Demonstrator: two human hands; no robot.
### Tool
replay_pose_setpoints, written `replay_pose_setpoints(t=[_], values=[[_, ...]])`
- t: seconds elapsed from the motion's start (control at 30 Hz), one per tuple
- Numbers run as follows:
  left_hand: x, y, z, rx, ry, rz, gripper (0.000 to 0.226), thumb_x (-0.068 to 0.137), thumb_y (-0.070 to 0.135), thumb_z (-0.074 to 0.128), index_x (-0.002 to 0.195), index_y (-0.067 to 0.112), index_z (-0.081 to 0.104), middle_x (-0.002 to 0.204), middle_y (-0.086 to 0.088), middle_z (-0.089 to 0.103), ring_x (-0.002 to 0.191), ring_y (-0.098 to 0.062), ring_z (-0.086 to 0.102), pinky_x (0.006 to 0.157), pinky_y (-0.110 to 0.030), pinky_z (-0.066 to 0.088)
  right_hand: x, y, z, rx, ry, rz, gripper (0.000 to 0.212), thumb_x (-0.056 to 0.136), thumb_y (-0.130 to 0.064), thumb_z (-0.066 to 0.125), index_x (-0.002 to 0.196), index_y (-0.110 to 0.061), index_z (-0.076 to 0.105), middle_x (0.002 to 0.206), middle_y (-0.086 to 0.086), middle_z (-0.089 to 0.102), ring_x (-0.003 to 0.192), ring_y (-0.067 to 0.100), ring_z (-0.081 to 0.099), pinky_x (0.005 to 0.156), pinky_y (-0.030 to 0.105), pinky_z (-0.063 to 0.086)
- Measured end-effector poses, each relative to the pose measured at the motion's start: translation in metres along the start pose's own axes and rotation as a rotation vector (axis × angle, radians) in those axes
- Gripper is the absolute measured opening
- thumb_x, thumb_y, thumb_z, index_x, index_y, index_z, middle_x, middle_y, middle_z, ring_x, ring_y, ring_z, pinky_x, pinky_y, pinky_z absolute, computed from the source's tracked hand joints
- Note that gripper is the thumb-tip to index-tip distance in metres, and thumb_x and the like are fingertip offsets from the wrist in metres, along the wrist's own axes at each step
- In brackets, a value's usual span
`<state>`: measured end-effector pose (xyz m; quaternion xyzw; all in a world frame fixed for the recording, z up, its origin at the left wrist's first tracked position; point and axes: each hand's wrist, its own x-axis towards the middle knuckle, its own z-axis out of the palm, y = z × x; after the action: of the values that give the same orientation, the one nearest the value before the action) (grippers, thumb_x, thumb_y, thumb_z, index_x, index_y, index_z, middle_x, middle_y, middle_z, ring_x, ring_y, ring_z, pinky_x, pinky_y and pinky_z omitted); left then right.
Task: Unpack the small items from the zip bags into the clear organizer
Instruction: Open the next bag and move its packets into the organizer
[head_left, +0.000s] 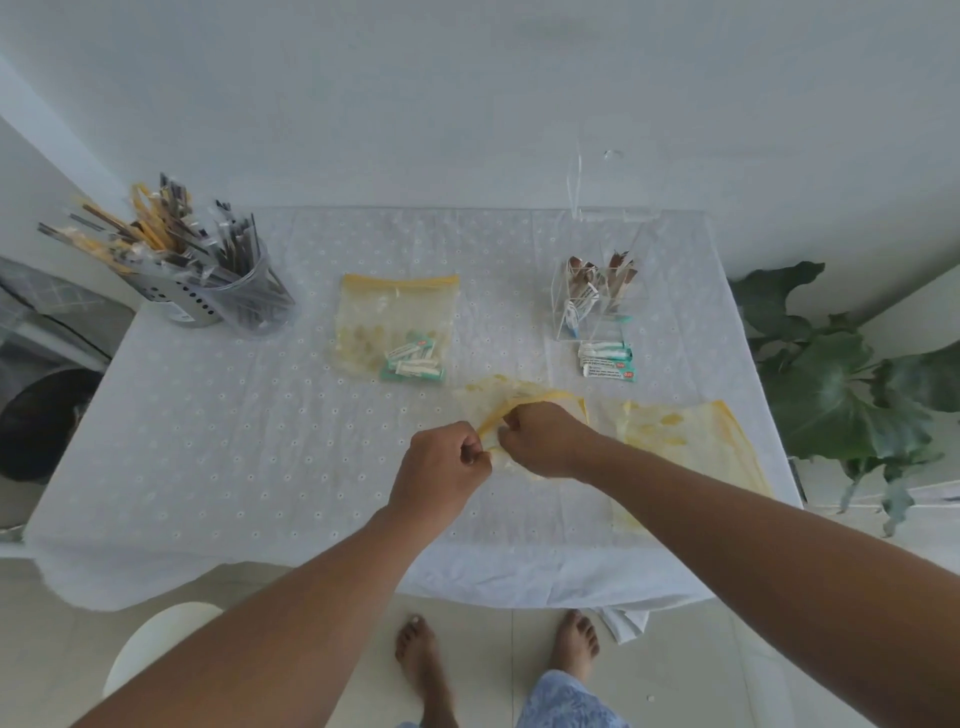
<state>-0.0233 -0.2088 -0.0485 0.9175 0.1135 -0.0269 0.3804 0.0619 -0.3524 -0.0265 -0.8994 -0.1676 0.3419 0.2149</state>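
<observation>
Your left hand (441, 465): fingers curled, pinching the near end of the yellow zip strip.
Your right hand (543, 439): fingers curled, gripping the same strip's other side.
Zip bag in hand (514, 397): near the table's front, mouth pulled apart (contents unclear).
Second zip bag (397, 325): mid-table, holding small packets.
Clear organizer (597, 306): back right, sachets (608, 361) just before it.
Empty bag (691, 436): flat beside your right forearm.

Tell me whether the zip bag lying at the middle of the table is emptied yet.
Not emptied. The zip bag lies flat with small white-and-green packets visible inside at its near corner. Neither hand touches it.
</observation>
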Motion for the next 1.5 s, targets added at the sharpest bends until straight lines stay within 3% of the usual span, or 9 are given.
replay_pose_setpoints(t=[0.1, 0.23, 0.4, 0.47, 0.63, 0.93, 1.23, 1.37, 1.5], values=[[0.003, 0.004, 0.002, 0.013, -0.002, -0.018, 0.016, 0.077, 0.015, 0.075, 0.069, 0.017, 0.062, 0.062, 0.004, 0.061, 0.057, -0.011, 0.057, 0.052, -0.024, 0.044, -0.014, 0.000, 0.005, -0.319, 0.139, -0.065, 0.013, 0.095, -0.010, 0.050, 0.107, -0.012, 0.054, 0.102, 0.005, 0.060, 0.097, 0.027, 0.060, 0.070, 0.036, 0.045], [0.004, 0.004, 0.000, 0.007, 0.005, -0.041, 0.018, 0.078, 0.014, 0.075, 0.067, 0.018, 0.061, 0.061, 0.006, 0.060, 0.056, -0.008, 0.056, 0.051, -0.020, 0.040, -0.038, 0.002, -0.013, -0.491, 0.192, -0.063, 0.024, 0.096, -0.031, 0.047, 0.118, -0.023, 0.048, 0.106, 0.004, 0.063, 0.096, 0.032, 0.063, 0.069, 0.036, 0.038], [-0.001, -0.007, -0.003, 0.006, 0.000, -0.053, 0.016, 0.078, 0.015, 0.074, 0.066, 0.017, 0.062, 0.061, 0.006, 0.062, 0.059, -0.010, 0.060, 0.057, -0.031, 0.051, -0.048, 0.022, -0.089, -0.197, 0.247, 0.065, 0.014, 0.092, -0.042, 0.052, 0.097, -0.034, 0.063, 0.103, -0.002, 0.066, 0.091, 0.025, 0.060, 0.078, 0.034, 0.047], [-0.004, -0.010, -0.002, 0.008, -0.009, -0.043, 0.017, 0.077, 0.015, 0.075, 0.066, 0.017, 0.062, 0.060, 0.007, 0.062, 0.058, -0.009, 0.059, 0.056, -0.029, 0.049, -0.034, 0.036, -0.120, -0.120, 0.324, 0.060, 0.015, 0.092, -0.034, 0.053, 0.096, -0.030, 0.067, 0.105, 0.002, 0.069, 0.095, 0.027, 0.063, 0.084, 0.036, 0.052], [-0.007, -0.008, 0.003, 0.015, -0.017, -0.027, 0.018, 0.079, 0.016, 0.076, 0.067, 0.018, 0.062, 0.060, 0.007, 0.062, 0.057, -0.010, 0.058, 0.054, -0.024, 0.047, 0.019, 0.056, -0.172, 0.019, 0.404, 0.060, 0.017, 0.095, -0.017, 0.053, 0.102, -0.013, 0.067, 0.105, 0.007, 0.067, 0.087, 0.023, 0.059, 0.072, 0.028, 0.043], [-0.008, -0.003, -0.003, 0.003, 0.000, -0.013, 0.018, 0.080, 0.018, 0.077, 0.068, 0.019, 0.063, 0.062, 0.007, 0.063, 0.059, -0.010, 0.061, 0.057, -0.032, 0.053, 0.073, 0.047, -0.173, -0.285, 0.418, 0.060, 0.027, 0.086, -0.001, 0.053, 0.100, -0.018, 0.069, 0.114, 0.009, 0.064, 0.105, 0.027, 0.059, 0.076, 0.028, 0.043], [-0.012, -0.005, -0.002, -0.021, -0.004, -0.038, 0.020, 0.080, 0.014, 0.075, 0.066, 0.019, 0.062, 0.060, 0.005, 0.061, 0.057, -0.013, 0.059, 0.058, -0.036, 0.053, 0.079, 0.051, -0.176, -0.447, 0.480, -0.050, 0.029, 0.087, 0.006, 0.053, 0.108, -0.009, 0.065, 0.108, 0.015, 0.062, 0.093, 0.036, 0.062, 0.075, 0.037, 0.051], [-0.012, -0.005, -0.001, -0.014, -0.013, -0.035, 0.019, 0.080, 0.015, 0.076, 0.067, 0.019, 0.062, 0.060, 0.006, 0.062, 0.057, -0.012, 0.059, 0.057, -0.035, 0.053, 0.082, 0.051, -0.174, -0.423, 0.430, -0.038, 0.026, 0.083, 0.005, 0.058, 0.100, -0.013, 0.065, 0.105, 0.012, 0.064, 0.091, 0.032, 0.062, 0.074, 0.037, 0.054], [-0.013, -0.006, 0.002, -0.009, -0.022, -0.038, 0.019, 0.080, 0.016, 0.076, 0.067, 0.019, 0.062, 0.060, 0.006, 0.061, 0.056, -0.011, 0.058, 0.056, -0.033, 0.051, 0.083, 0.050, -0.172, -0.396, 0.404, -0.053, 0.020, 0.089, -0.005, 0.066, 0.108, -0.010, 0.067, 0.109, 0.011, 0.066, 0.102, 0.032, 0.061, 0.080, 0.036, 0.051]])
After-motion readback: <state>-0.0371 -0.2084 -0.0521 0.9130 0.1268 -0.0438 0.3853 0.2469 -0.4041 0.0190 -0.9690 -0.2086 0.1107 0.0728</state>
